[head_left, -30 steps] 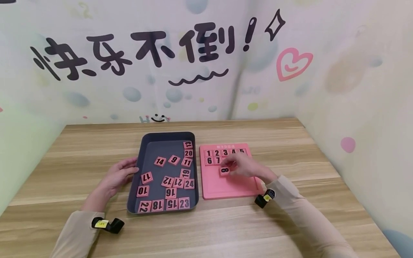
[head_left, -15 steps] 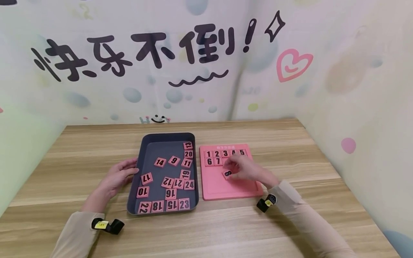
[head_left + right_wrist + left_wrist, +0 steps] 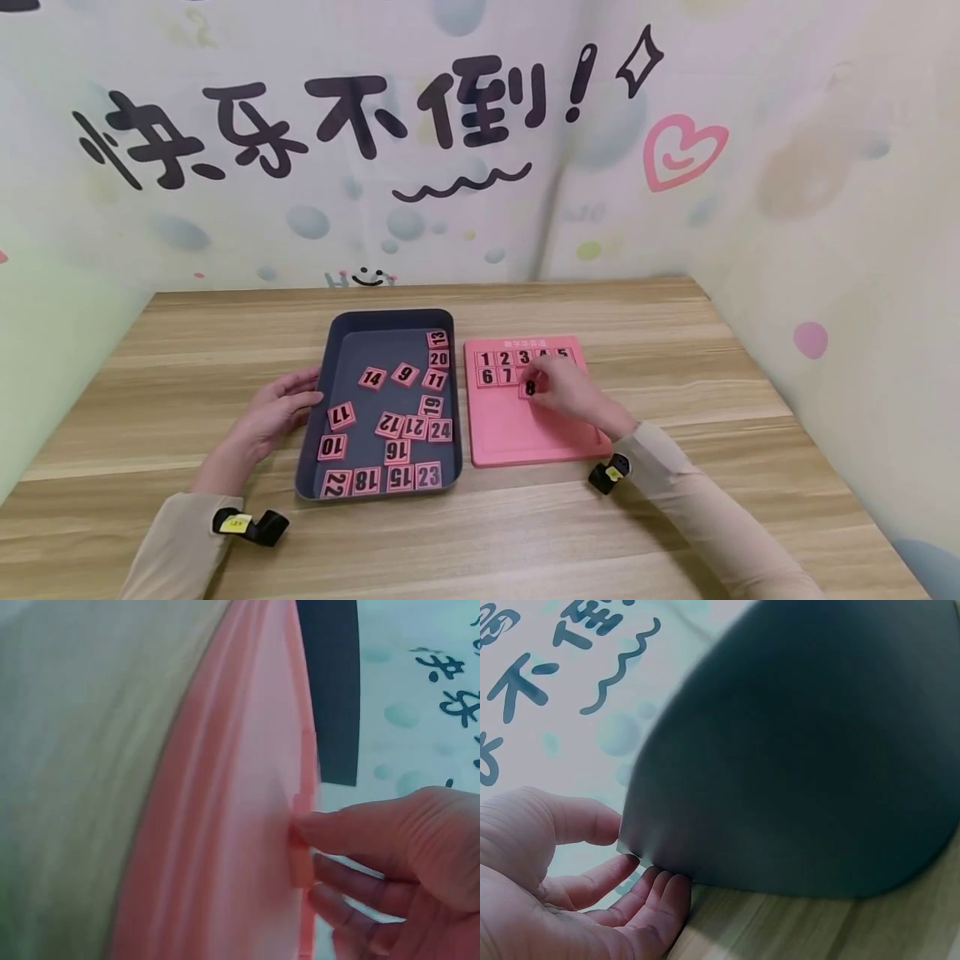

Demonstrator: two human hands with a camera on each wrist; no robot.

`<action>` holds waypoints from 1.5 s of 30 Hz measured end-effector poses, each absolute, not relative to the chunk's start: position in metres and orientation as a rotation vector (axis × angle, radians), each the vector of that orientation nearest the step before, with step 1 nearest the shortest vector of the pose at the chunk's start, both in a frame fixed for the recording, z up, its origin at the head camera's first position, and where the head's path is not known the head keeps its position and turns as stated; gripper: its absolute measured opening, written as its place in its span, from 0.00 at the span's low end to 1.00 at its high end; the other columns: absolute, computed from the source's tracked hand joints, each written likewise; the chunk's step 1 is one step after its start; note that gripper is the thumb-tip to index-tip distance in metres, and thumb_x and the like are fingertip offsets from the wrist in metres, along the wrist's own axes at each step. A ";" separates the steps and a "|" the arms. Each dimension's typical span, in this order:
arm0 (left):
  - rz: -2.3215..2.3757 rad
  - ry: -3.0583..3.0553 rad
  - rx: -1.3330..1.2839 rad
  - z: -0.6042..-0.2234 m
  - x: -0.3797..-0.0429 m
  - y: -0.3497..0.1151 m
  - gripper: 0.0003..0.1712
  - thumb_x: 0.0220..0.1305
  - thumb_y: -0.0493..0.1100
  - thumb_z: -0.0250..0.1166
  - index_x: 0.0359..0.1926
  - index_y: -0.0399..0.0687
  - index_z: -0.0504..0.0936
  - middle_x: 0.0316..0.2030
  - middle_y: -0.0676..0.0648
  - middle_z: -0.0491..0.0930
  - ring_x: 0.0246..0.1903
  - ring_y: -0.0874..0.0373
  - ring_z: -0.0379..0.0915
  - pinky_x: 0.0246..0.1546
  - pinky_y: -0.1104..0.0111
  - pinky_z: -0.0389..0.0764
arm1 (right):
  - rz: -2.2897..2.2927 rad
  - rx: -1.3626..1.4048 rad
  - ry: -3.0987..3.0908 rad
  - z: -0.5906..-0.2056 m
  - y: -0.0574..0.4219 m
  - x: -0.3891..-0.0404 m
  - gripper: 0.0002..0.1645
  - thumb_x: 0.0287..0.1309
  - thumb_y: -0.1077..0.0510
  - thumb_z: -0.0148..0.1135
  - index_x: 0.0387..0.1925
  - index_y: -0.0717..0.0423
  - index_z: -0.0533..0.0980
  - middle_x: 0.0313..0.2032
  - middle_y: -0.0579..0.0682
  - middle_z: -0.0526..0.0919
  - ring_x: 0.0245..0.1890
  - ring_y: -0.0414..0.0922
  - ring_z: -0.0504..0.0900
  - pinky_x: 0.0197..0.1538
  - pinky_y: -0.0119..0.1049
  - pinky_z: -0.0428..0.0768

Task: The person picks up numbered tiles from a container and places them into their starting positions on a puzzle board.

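Note:
My right hand [image 3: 573,393] pinches a pink number tile marked 8 [image 3: 529,389] between thumb and fingers. The tile lies close over the pink puzzle board [image 3: 506,433], just right of the 7 tile [image 3: 507,376]. In the right wrist view the thumb and fingertips [image 3: 319,829] meet at the tile's edge, low over the board. At the left, my left hand [image 3: 279,412] holds the left rim of a dark grey tray [image 3: 360,346], thumb over the edge and fingers along the outer wall. Fingertips [image 3: 676,889] show against that wall in the left wrist view.
Inside the tray lie several loose number tiles, such as the 9 [image 3: 405,374] and the 17 [image 3: 341,415], turned various ways. Tiles 1 to 7 fill the board's upper rows from the left. A printed cloth [image 3: 480,233] hangs behind the wooden table [image 3: 480,542].
The 8 tile first slid slightly toward me and tilted, then moved back up, now upright beside the 7. My left hand and the tray have stayed put.

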State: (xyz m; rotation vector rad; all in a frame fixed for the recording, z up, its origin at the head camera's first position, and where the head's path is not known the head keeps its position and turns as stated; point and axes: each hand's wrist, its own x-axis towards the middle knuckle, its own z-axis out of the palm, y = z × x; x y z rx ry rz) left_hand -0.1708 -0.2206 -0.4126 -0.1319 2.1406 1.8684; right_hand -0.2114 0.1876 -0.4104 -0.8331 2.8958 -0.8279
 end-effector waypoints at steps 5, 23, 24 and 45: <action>1.870 2.135 -0.135 -0.413 -0.170 -0.220 0.35 0.67 0.37 0.54 0.69 0.30 0.50 0.63 0.31 0.58 0.42 0.71 0.69 0.43 0.74 0.73 | -0.885 -0.895 2.938 -0.415 0.190 -0.220 0.15 0.38 0.75 0.69 0.32 0.63 0.79 0.29 0.51 0.80 0.29 0.45 0.76 0.35 0.34 0.76; 1.872 2.131 -0.148 -0.413 -0.170 -0.221 0.35 0.67 0.37 0.53 0.69 0.30 0.50 0.64 0.30 0.56 0.43 0.70 0.69 0.43 0.74 0.73 | -0.839 -0.898 2.933 -0.412 0.189 -0.232 0.12 0.37 0.77 0.67 0.29 0.67 0.79 0.27 0.54 0.77 0.29 0.46 0.78 0.34 0.33 0.79; 1.873 2.131 -0.147 -0.413 -0.169 -0.221 0.35 0.67 0.37 0.53 0.69 0.30 0.50 0.64 0.30 0.56 0.43 0.70 0.69 0.43 0.74 0.72 | -0.830 -0.886 2.930 -0.411 0.188 -0.232 0.12 0.37 0.76 0.68 0.29 0.67 0.79 0.27 0.53 0.77 0.29 0.46 0.77 0.34 0.33 0.78; 1.883 2.128 -0.122 -0.414 -0.172 -0.222 0.34 0.67 0.36 0.52 0.69 0.30 0.50 0.64 0.29 0.56 0.43 0.70 0.69 0.44 0.74 0.73 | -0.945 -0.869 2.690 -0.363 0.078 -0.243 0.15 0.50 0.63 0.69 0.41 0.63 0.79 0.37 0.55 0.81 0.35 0.44 0.78 0.36 0.30 0.78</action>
